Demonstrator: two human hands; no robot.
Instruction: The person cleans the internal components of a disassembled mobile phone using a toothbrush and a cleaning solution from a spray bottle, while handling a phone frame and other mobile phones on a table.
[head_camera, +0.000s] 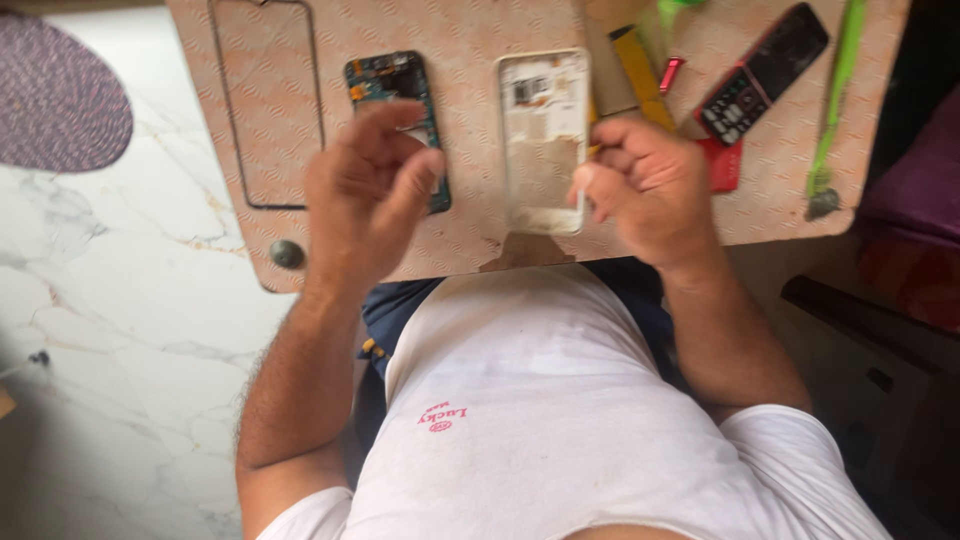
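White phone frame (543, 140) lies flat on the desk (470, 225), between both hands, near the front edge. Right hand (650, 190) clenched beside it, thumb touching its edge; something yellow shows at the fingers, cannot tell what. Left hand (368, 195) loosely curled, empty, above the dark circuit board (393, 85). Frame judged light, thin, stiff but fragile: hold by the long edges

Phone frame (543, 140) lies on the board (470, 240), circuit board (398, 110) left of it.
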